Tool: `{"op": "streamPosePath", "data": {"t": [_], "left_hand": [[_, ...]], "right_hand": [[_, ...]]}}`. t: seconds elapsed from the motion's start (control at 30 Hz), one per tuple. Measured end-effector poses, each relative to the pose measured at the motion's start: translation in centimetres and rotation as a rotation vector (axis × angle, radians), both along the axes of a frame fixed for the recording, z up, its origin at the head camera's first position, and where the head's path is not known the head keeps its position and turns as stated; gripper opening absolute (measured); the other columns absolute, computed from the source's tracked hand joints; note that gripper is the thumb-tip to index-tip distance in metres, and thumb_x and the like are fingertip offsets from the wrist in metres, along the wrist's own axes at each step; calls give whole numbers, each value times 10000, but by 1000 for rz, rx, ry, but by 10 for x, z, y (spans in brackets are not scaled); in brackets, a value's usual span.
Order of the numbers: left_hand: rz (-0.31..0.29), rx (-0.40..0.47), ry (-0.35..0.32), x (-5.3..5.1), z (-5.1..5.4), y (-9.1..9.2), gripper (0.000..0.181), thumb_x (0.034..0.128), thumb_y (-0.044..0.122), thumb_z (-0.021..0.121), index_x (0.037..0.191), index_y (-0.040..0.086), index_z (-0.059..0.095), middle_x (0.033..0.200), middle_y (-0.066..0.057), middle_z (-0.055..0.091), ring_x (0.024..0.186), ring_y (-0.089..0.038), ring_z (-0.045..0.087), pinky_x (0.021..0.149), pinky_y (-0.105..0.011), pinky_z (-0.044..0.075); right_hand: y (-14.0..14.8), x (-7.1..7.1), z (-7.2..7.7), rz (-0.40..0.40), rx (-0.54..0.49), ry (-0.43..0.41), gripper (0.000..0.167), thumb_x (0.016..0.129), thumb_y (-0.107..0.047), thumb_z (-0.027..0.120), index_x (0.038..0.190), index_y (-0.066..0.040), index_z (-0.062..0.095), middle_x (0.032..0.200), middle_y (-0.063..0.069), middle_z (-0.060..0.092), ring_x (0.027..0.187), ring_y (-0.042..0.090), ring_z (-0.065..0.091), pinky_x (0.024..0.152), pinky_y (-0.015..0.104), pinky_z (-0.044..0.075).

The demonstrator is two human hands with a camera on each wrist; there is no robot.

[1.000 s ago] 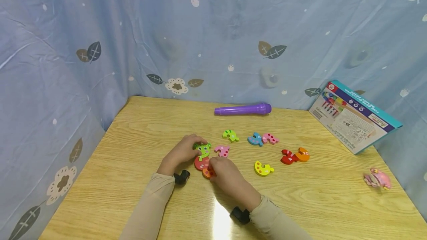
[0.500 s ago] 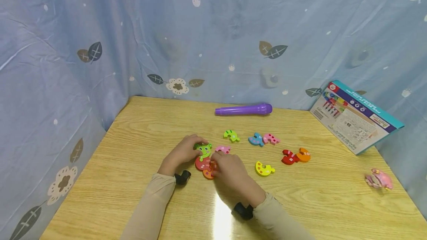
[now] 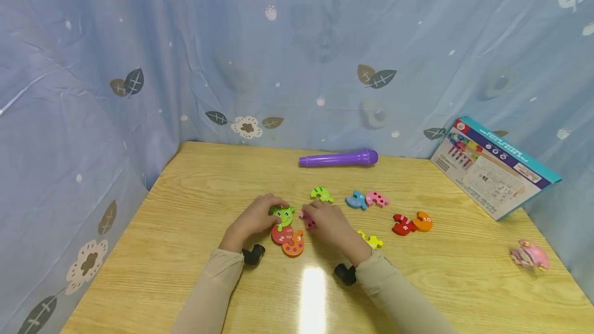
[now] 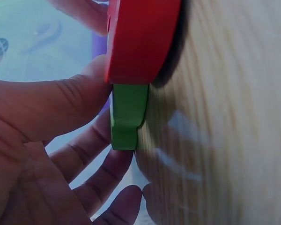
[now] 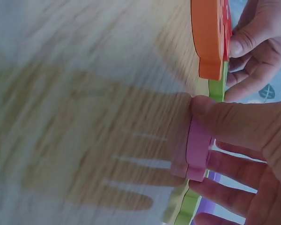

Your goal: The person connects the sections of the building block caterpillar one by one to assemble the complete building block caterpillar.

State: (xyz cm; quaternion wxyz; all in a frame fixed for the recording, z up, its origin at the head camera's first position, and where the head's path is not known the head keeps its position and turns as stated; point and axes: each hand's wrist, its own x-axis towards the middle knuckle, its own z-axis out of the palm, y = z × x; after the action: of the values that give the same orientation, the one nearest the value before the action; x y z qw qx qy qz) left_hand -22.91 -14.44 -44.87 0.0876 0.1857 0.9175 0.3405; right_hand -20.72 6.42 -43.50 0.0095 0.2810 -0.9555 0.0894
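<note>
A big blue curtain with leaves and flowers hangs behind a wooden table. A box leans against the curtain on the right. The left hand grips the green head with its thumb and fingers. The right hand pinches a spotted pink piece just to the right of the head, not joined to it. A purple microphone lies near the back. A pink toy sits far to the right. Below the head, a red piece with a 2 touches it, and an orange piece with a 3 touches the red one. Past the right hand lie a striped green piece, a blue piece touching another pink piece, a dark red piece touching an orange 10, and a partly hidden yellow piece.
</note>
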Motion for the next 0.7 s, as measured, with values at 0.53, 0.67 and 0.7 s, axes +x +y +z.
{"op": "streamPosePath", "data": {"t": [0.53,0.67,0.7], "left_hand": [[8,14,-2,5,7,1,332,802,44,691,1110,164,663,1052,-3,580,1022,-212,498,914,-384,412],[3,19,0,4,6,0,335,802,42,689,1114,162,661,1059,-6,580,1022,-215,496,911,-389,414],[2,18,0,4,6,0,336,804,42,688,1115,164,661,1063,-5,580,1023,-216,495,911,-389,414]], "right_hand": [[3,9,9,139,-34,0,413,790,-201,729,1176,-98,627,1138,55,609,1064,270,540,867,494,433],[3,15,11,167,-38,-12,436,775,-204,745,1180,-95,622,1141,54,606,1051,259,530,857,482,430],[3,16,11,171,-35,-9,435,774,-204,747,1178,-98,623,1143,50,606,1047,254,531,851,475,432]]}}
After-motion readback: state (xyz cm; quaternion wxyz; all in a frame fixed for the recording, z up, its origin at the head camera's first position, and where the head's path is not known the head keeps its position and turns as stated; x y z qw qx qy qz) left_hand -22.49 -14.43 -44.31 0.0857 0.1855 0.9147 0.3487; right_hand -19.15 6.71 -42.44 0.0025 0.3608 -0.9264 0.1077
